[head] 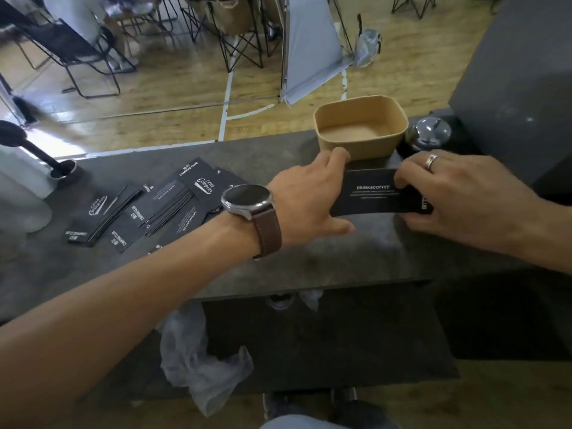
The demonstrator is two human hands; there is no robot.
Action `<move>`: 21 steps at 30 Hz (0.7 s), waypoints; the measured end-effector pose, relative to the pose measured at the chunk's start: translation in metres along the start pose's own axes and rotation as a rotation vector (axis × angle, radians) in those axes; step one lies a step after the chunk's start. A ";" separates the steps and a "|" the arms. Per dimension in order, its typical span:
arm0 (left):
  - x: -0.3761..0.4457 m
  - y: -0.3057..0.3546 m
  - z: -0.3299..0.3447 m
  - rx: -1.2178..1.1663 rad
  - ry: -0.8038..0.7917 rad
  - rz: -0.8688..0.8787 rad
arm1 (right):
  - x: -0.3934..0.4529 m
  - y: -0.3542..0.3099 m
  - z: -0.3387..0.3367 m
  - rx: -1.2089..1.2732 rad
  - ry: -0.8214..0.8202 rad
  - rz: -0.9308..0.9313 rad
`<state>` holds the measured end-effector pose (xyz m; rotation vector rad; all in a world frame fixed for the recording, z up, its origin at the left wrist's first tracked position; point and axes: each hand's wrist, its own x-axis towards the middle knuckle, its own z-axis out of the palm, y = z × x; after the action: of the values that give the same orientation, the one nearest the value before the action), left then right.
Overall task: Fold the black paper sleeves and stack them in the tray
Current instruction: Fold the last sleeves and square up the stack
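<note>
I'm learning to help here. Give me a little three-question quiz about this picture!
1. True or false: the brown tray already has folded sleeves in it.
2. Which hand wears the watch? A) left hand B) right hand
3. Fill in: both hands hold one black sleeve printed with "DRINK&____".

Key
1. False, it looks empty.
2. A. The right one wears a ring.
3. COFFEE. The loose pile of sleeves lies to the left on the counter.

One head-worn wide view, forward and down, close over the dark counter (309, 258).
</note>
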<state>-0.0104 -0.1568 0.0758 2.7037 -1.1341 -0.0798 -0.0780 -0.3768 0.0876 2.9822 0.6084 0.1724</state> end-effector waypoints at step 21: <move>0.107 0.101 0.038 0.144 -0.043 0.050 | -0.042 0.129 0.016 0.174 -0.395 0.218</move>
<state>-0.0105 -0.3081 0.0632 2.8092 -1.2657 -0.0505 -0.0650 -0.5132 0.0830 3.1079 0.2647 -0.4674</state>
